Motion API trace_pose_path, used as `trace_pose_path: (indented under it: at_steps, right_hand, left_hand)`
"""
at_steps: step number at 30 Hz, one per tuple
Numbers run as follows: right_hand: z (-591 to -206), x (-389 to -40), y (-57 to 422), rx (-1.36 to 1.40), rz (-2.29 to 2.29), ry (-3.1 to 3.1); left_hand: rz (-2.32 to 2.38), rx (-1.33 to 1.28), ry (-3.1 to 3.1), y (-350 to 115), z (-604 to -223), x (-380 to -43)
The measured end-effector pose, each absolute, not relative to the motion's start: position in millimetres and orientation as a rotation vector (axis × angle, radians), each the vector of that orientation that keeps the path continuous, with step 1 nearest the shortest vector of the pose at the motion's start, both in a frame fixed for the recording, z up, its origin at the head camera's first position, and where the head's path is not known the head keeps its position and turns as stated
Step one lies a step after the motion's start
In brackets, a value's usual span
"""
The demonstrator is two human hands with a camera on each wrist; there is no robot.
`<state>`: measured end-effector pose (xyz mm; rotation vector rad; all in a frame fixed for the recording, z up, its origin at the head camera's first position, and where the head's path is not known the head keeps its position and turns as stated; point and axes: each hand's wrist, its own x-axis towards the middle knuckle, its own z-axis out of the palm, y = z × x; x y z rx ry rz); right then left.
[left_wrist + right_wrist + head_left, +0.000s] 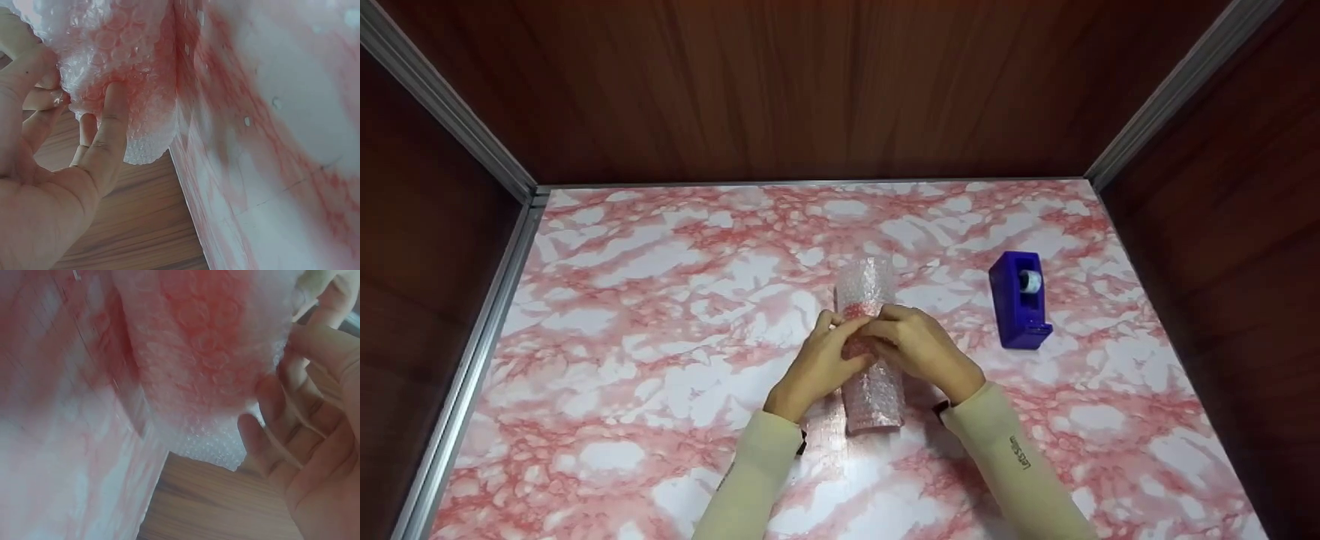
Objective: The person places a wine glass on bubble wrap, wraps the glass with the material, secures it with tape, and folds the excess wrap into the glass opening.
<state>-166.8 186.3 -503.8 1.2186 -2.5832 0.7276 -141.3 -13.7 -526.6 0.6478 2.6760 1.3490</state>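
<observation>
A roll of bubble wrap [874, 394] lies lengthwise on the table, with something reddish showing through its middle. My left hand [817, 364] grips its left side; in the left wrist view one finger [116, 109] presses against the bubbles. From the right, my right hand [919, 345] holds the top of the wrap with bent fingers, its tips meeting those of the left. In the right wrist view the curled fingers [253, 433] sit at the edge of the wrap [202, 382]. A small clear, shiny bit shows by the fingertips in the left wrist view; its kind is unclear.
A purple tape dispenser [1020, 304] with a roll of clear tape [1031, 282] stands right of the hands. The table [622, 337] has a red-and-white marbled top. Dark wood panels [810, 90] with metal rails [457, 375] enclose the back and sides.
</observation>
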Motion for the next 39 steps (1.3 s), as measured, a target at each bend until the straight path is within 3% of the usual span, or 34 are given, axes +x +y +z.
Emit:
trace_pose_path:
  at_steps: [5,19,39]
  right_hand:
    - [-508,-165,184,1.077,0.772,-2.634]
    - [-537,-168,196,0.210,1.834,-2.774]
    - [-547,-172,201,-0.055,1.941,-2.865]
  left_hand:
    - [1.348,0.635,2.688,-15,-527,-142]
    - [1.354,0.659,2.723,-15,-534,-138]
    - [1.540,0.523,2.623,-16,-540,-138]
